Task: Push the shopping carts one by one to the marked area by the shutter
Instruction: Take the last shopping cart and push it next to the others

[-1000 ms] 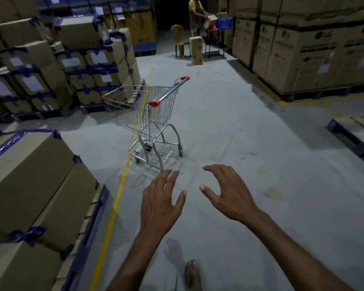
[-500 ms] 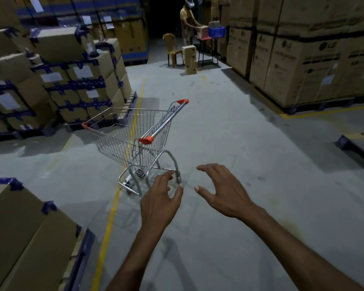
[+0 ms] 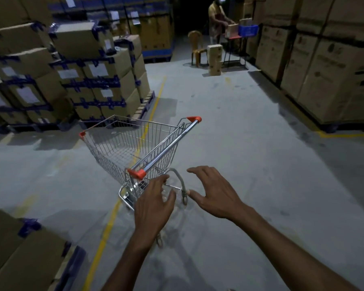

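- A small silver wire shopping cart (image 3: 132,152) with a metal push bar capped in orange plastic stands on the grey concrete floor (image 3: 261,164), astride a yellow painted line (image 3: 105,234) that runs up the floor's left half.
- The cart's basket is empty and its push bar (image 3: 166,145) runs diagonally, one orange cap near the hands and the other farther up and to the right.
- The left hand (image 3: 153,208) reaches forward with its fingers (image 3: 159,181) spread and loosely curled, holding nothing; it sits in front of the cart's lower frame, just below the nearer orange cap, and I cannot tell whether it touches the metal.
- The right hand (image 3: 214,194) is apart from the cart, to its right, with fingers (image 3: 198,170) wide open and arched, thumb pointing toward the rear wheel, gripping nothing.
- Stacked brown cardboard boxes with blue strapping (image 3: 88,80) fill the floor's left side on pallets.
- Tall brown cartons (image 3: 328,76) line the floor's right edge.
- At the far end a person in a yellow top (image 3: 215,22) bends over a small worktop (image 3: 237,36) bearing a blue crate (image 3: 248,30).
- A tan plastic chair (image 3: 195,47) and a short stack of small boxes (image 3: 214,59) stand just beside that worktop.
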### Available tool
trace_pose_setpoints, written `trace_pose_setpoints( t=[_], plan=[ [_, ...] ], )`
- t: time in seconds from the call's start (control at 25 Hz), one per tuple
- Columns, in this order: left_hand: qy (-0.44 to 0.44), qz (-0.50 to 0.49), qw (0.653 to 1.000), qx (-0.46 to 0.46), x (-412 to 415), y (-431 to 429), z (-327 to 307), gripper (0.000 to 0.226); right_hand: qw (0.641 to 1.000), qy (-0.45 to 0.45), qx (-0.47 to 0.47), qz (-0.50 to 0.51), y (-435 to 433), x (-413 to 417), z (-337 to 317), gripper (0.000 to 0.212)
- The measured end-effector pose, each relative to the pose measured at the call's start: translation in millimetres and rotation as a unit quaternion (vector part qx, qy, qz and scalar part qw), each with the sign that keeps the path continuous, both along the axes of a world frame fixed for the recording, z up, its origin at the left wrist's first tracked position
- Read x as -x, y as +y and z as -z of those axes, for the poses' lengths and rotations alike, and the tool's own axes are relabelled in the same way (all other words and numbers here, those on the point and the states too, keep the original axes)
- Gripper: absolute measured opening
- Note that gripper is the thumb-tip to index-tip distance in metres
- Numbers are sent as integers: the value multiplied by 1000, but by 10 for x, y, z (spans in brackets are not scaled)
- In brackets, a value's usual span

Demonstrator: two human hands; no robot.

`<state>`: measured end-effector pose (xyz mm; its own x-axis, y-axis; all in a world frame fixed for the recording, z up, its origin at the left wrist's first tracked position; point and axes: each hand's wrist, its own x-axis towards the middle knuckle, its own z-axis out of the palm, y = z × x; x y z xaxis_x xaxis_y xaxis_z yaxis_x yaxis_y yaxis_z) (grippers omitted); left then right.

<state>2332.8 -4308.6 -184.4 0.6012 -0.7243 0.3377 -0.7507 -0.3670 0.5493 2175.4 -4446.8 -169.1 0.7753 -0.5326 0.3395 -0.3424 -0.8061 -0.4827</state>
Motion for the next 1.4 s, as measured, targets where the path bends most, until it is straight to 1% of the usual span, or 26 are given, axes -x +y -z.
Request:
trace_pose_setpoints(
  t=[0.12,0.24,0.32,0.44,0.52,0.6,0.64,0.68,0.72,0.8,0.88,1.0,1.16,1.24,1.4],
  plan=[
    [3,-31,1000,-1,-167,-533,2,41,998,33,7,-47,-675,-305,-15,60],
    [2,-64,998,12,-334,-960,-55,35,995,50,15,-83,-1207,-681,-37,62],
    [-21,-95,995,15,-493,-1171,-31,32,993,55,16,-105,-1480,-955,-23,62],
    [-47,-132,990,4,-833,-1492,50,33,990,61,10,-126,-1837,-1366,107,61],
    [-57,-131,990,-6,-1151,-1691,235,37,988,79,20,-133,-2084,-1688,229,64],
    [-63,-114,990,-60,-1477,-1863,481,51,984,116,46,-131,-2302,-1988,358,70],
    [-69,-103,988,-96,-1611,-1938,602,57,979,149,63,-128,-2415,-2110,426,73],
    [-69,-99,984,-133,-1727,-2017,704,58,971,186,82,-127,-2538,-2229,495,75],
    [-67,-100,978,-170,-1790,-2080,757,55,963,218,100,-126,-2633,-2305,560,74],
    [-78,-104,967,-218,-1865,-2177,821,44,956,240,121,-122,-2787,-2421,676,68],
    [-84,-106,960,-246,-1852,-2178,873,42,955,242,123,-119,-2810,-2496,728,53],
    [-48,-108,958,-259,-1848,-2132,850,44,955,238,115,-135,-2798,-2607,701,34],
    [-4,-123,953,-278,-1701,-2069,734,47,929,258,98,-245,-2915,-2612,610,22],
    [33,-134,949,-284,-1572,-2019,694,44,912,271,100,-290,-2944,-2530,580,23],
    [96,-134,948,-270,-1131,-1945,689,38,883,283,130,-350,-2980,-2164,619,36]
  ],
)
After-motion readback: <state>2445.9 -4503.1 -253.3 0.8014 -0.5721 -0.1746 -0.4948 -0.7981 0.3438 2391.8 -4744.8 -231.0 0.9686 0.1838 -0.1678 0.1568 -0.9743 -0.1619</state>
